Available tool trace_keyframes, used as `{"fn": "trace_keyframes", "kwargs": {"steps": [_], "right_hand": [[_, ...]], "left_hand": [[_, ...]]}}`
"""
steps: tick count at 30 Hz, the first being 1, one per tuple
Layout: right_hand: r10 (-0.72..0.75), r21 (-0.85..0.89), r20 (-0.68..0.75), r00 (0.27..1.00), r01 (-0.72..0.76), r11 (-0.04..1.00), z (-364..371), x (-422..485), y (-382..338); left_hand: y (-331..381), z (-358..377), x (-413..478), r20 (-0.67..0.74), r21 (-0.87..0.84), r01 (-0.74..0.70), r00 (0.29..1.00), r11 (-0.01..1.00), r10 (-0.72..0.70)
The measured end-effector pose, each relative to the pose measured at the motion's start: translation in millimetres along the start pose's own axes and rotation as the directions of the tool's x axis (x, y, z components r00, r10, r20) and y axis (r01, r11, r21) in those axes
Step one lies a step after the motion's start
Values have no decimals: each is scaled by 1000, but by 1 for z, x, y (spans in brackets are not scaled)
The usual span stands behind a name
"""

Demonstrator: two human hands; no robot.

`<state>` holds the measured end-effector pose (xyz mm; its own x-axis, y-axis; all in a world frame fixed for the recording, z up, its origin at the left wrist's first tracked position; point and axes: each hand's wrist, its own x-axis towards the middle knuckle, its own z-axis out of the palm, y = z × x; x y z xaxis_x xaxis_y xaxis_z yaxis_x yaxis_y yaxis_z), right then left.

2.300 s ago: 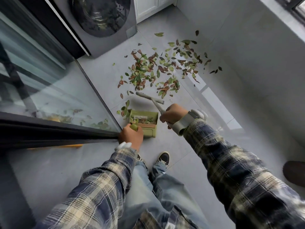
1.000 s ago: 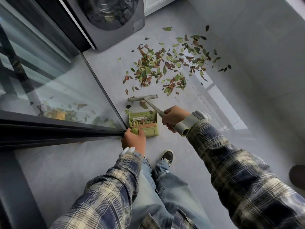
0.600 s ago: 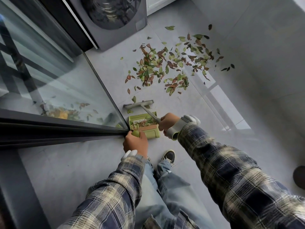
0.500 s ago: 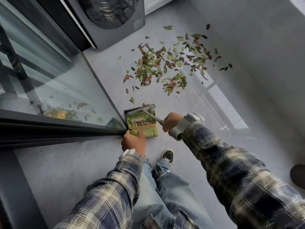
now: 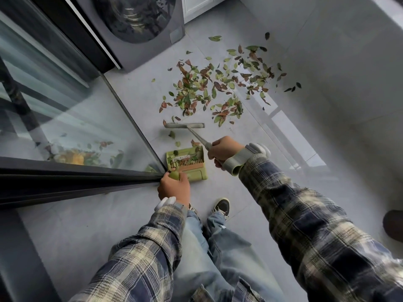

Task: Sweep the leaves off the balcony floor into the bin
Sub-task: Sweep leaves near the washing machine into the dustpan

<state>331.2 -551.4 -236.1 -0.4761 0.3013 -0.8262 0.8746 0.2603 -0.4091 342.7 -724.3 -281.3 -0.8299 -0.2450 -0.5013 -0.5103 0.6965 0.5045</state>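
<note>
A green dustpan (image 5: 197, 173) lies on the grey floor by the sliding door's corner, with some leaves in its mouth. My left hand (image 5: 173, 187) grips its green handle. My right hand (image 5: 224, 150) grips the grey handle of a small broom (image 5: 185, 126), whose head rests on the floor just beyond the pan. Two or three loose leaves (image 5: 172, 134) lie between broom head and pan. A wide scatter of green and brown leaves (image 5: 216, 86) covers the tiles further out.
A glass sliding door (image 5: 72, 118) with a dark frame runs along the left. A washing machine (image 5: 139, 25) stands at the far end. A grey wall (image 5: 349, 62) closes the right side. My shoe (image 5: 221, 207) is just behind the dustpan. A dark object (image 5: 393, 225) sits at the right edge.
The broom swept a few leaves in against the dustpan's mouth, then moved back out to the floor beyond it. The dustpan and my left hand stayed put.
</note>
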Motion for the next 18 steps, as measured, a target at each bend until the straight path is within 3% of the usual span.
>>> {"fn": "trace_keyframes", "kwargs": {"steps": [4, 12, 18], "right_hand": [[49, 83, 18, 999, -50, 995, 18, 21, -3], [106, -66, 139, 985, -97, 993, -15, 9, -10], [105, 11, 53, 993, -105, 994, -33, -9, -14]], "left_hand": [[-1, -2, 7, 6, -1, -13, 1000, 1000, 13], [6, 2, 15, 26, 16, -40, 999, 999, 40], [6, 4, 19, 32, 46, -65, 998, 997, 63]]}}
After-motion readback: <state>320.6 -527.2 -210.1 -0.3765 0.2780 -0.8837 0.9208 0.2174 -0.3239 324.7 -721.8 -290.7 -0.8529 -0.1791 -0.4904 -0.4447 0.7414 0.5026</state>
